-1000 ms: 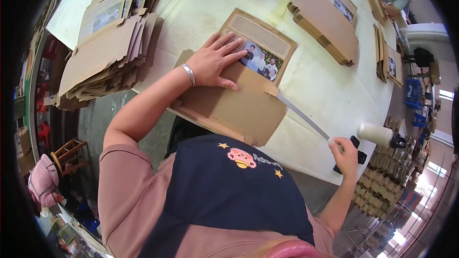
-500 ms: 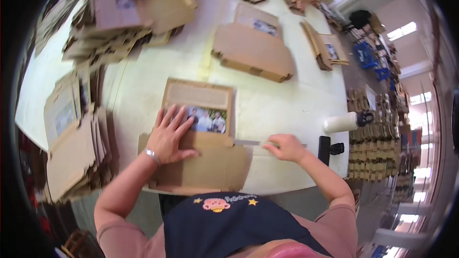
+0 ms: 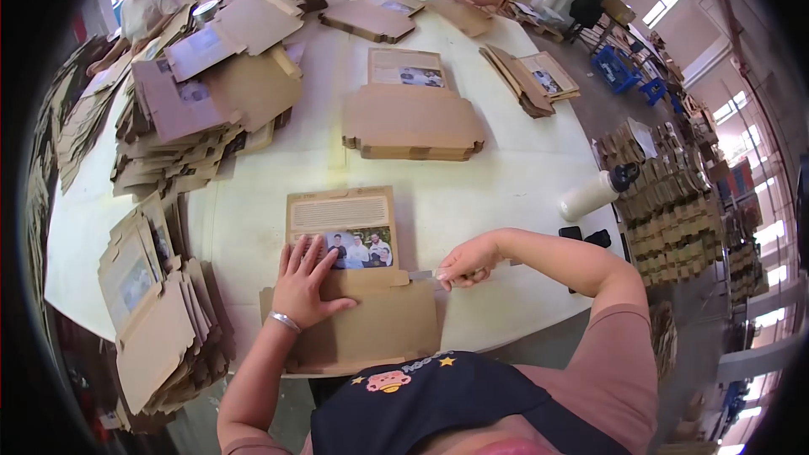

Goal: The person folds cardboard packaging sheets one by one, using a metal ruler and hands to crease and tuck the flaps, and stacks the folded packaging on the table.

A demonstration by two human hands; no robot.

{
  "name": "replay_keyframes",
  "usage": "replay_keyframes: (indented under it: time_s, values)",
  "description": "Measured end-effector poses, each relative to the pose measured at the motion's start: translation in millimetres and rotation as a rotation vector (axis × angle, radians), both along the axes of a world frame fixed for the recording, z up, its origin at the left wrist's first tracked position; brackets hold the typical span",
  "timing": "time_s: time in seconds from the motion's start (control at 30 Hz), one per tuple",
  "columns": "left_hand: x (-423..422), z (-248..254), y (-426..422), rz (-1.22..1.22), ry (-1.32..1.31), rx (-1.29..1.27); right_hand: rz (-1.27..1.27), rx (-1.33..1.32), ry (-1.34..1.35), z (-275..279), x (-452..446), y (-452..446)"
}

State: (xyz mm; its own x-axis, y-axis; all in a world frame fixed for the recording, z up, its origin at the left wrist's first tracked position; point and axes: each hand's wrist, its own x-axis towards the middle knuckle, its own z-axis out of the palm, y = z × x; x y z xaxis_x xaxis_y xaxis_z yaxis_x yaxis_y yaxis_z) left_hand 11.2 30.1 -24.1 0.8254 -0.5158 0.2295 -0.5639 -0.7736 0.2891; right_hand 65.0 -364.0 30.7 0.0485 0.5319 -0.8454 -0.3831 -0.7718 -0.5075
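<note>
Left hand (image 3: pixel 308 290): spread flat on a carton (image 3: pixel 379 329). Right hand (image 3: pixel 472 262): gripping a strip (image 3: pixel 420 275) at the carton's edge.

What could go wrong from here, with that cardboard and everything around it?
First, the right hand pinches a grey strip by the edge of the cardboard; if the left hand, spread on top, slipped, that edge might bend.
Second, the uneven stack at left seems to overhang the table, so a nudge could send pieces sliding off.
Third, the bottle stands close to the right forearm and might get knocked.
</note>
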Motion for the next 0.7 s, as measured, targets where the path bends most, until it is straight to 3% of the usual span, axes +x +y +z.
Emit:
replay_keyframes:
  time_s: [0.07, 0.13, 0.17, 0.23, 0.33, 0.4, 0.43, 0.47, 0.53, 0.57, 0.6, 0.63, 0.67, 0.7]
  values:
    - [-0.7, 0.9, -1.2, 0.031, 0.014, 0.0, 0.051, 0.003, 0.083, -12.8, -9.6, -4.3]
    - [-1.1, 0.9, -1.2, 0.025, 0.001, -0.013, 0.248, 0.236, -1.067, -38.4, -35.7, -14.8]
    - [-2.0, 1.6, -0.5, 0.05, 0.04, 0.001, 0.257, 0.265, -1.028, -39.0, -47.4, -10.8]
    - [0.2, 1.9, 1.2, 0.019, -0.003, -0.045, 0.245, -0.065, -1.48, -24.2, -65.6, 3.4]
    - [-0.6, 1.3, 2.8, 0.016, -0.014, -0.077, 0.167, -0.081, -1.611, -28.7, -73.1, 6.3]
    - [4.3, -13.9, 5.0, 0.136, -0.004, -0.249, 0.196, -0.091, -1.626, -34.8, -77.5, 3.8]
    - [6.9, -15.3, -4.9, 0.35, -0.071, -0.399, 0.217, -0.137, -1.647, -35.6, -78.7, 5.4]
    - [16.8, -14.2, -4.3, 0.365, -0.065, -0.392, 0.224, -0.121, -1.638, -36.6, -80.4, 7.9]
    - [39.2, -5.8, 0.2, 0.699, 0.358, -1.137, 0.004, -0.026, -1.661, -29.4, -87.1, 13.4]
    - [40.3, 19.4, 2.9, 0.655, 0.492, -1.44, 0.013, -0.018, -1.648, -26.9, -88.2, 14.2]
    - [38.7, 44.7, 6.3, 0.595, 0.622, -1.743, -0.116, -0.058, -1.448, -24.4, -86.9, 14.1]
    - [33.5, 47.9, 9.7, 0.459, 0.615, -1.95, -0.239, -0.098, -1.244, -21.6, -85.4, 14.6]
    - [27.4, 39.2, 18.6, 0.474, 0.615, -1.949, -0.235, -0.093, -1.233, -17.6, -84.6, 15.8]
    - [19.6, 34.9, 28.6, 0.277, 0.697, -1.88, -0.323, -0.124, -1.144, -13.6, -84.3, 17.5]
